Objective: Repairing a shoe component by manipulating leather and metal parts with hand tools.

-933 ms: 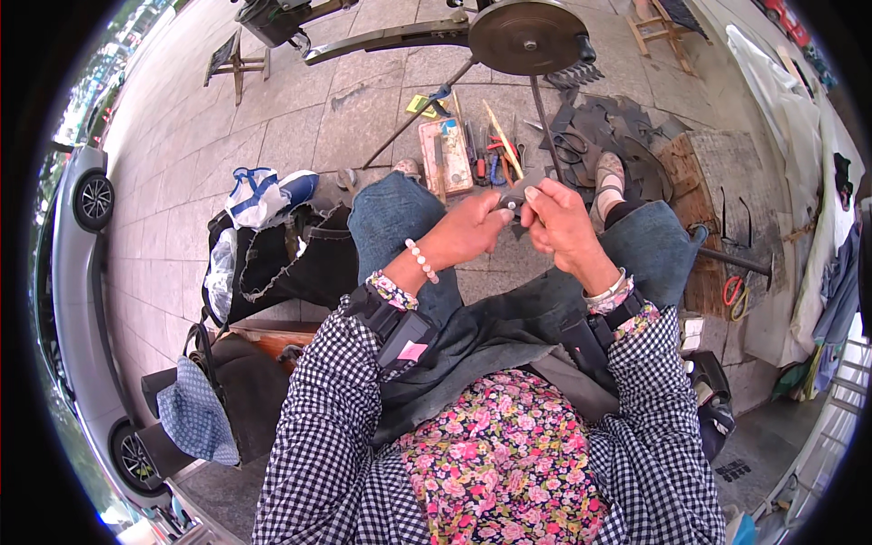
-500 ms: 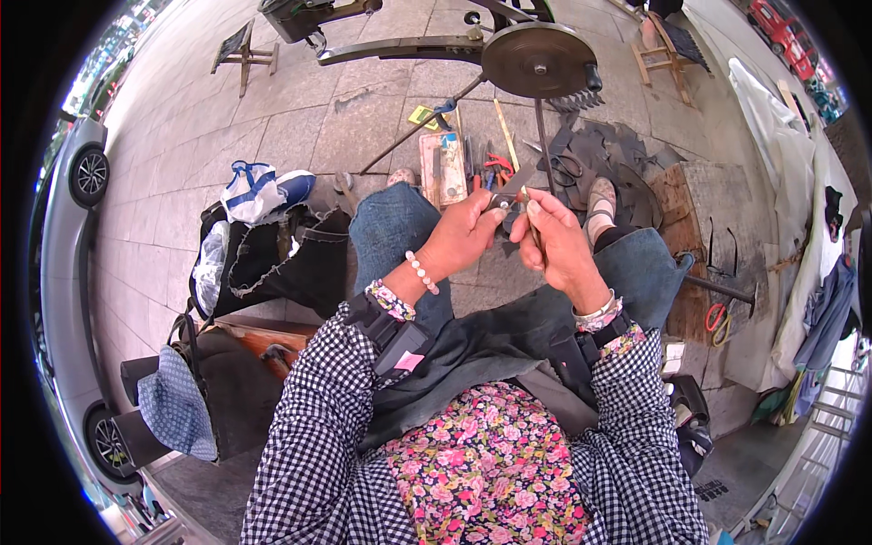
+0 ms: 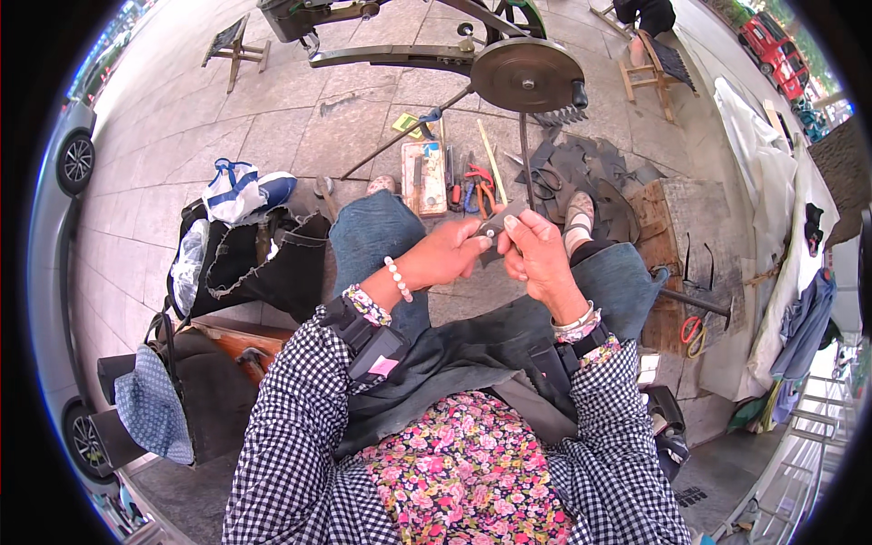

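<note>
Above my knees, my left hand (image 3: 451, 254) pinches a flat dark grey piece (image 3: 505, 218) that has a small round silver fitting near my thumb. The fingers of my right hand (image 3: 542, 262) are curled, with thumb and forefinger closed at the right side of the same piece. Whether anything else is inside the right hand is hidden. A dark grey cloth (image 3: 472, 341) lies across my lap, over my jeans.
Ahead stands a machine with a large round wheel (image 3: 527, 77). On the paving are a tray (image 3: 424, 195), red-handled pliers (image 3: 479, 173), scissors (image 3: 548, 182) and dark scraps (image 3: 590, 168). A wooden box (image 3: 677, 254) with a hammer (image 3: 699, 302) sits right, black bags (image 3: 250, 268) left.
The whole view has shifted slightly. My right thumb and forefinger now close at the flat piece's right side; a thin item seen by those fingers earlier no longer shows.
</note>
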Demonstrator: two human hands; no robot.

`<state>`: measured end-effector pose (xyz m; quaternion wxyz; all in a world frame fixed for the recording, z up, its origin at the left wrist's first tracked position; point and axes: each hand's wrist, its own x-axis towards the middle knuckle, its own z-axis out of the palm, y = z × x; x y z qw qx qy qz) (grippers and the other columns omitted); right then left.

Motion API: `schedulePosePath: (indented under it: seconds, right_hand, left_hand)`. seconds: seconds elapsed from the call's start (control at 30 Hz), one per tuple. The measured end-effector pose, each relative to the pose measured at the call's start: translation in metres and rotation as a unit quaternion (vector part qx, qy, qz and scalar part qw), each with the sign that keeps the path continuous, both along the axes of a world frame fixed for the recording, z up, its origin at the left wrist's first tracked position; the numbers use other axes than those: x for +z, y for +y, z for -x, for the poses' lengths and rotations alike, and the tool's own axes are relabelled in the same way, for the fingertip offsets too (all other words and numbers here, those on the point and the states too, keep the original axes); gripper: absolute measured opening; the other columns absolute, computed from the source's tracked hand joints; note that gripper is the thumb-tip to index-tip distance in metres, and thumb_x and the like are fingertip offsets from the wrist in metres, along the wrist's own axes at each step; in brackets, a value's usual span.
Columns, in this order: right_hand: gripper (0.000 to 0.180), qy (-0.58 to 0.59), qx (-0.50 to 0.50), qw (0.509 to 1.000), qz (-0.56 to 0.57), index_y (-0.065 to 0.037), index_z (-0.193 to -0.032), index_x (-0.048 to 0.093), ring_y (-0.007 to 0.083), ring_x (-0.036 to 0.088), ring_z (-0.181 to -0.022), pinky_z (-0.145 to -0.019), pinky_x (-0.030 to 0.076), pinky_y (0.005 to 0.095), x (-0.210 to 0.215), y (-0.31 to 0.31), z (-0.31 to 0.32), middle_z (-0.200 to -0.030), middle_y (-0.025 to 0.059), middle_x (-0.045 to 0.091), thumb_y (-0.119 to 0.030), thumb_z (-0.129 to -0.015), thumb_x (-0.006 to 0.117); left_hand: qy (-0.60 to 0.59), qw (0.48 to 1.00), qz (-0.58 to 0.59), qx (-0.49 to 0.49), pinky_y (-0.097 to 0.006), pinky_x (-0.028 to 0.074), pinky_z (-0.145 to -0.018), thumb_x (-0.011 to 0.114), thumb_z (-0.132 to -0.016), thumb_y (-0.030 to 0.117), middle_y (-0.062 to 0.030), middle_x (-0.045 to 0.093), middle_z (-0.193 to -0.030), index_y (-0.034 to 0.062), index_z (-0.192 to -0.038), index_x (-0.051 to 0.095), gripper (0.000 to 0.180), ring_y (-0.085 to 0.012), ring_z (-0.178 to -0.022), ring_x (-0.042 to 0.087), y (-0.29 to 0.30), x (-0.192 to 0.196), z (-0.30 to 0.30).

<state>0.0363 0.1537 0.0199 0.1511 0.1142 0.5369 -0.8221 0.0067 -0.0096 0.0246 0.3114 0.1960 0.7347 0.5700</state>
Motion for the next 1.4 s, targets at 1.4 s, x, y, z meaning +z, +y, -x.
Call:
schedulePosePath:
  seconds: [1.4]
  right_hand:
    - [0.012,0.068,-0.030,0.995,0.067,-0.003,-0.092,0.049,0.0074,0.049,-0.056,-0.049,0.041,0.0200,-0.002,-0.006,0.003,-0.074,0.0039,0.055,-0.012,-0.085,0.049]
  left_hand:
    - [-0.112,0.954,-0.193,0.199,-0.017,0.033,-0.042,0.060,-0.074,0.008,0.0022,0.049,-0.062,0.0044,-0.087,0.052,0.015,-0.0030,-0.047,0.043,-0.002,-0.008,0.003]
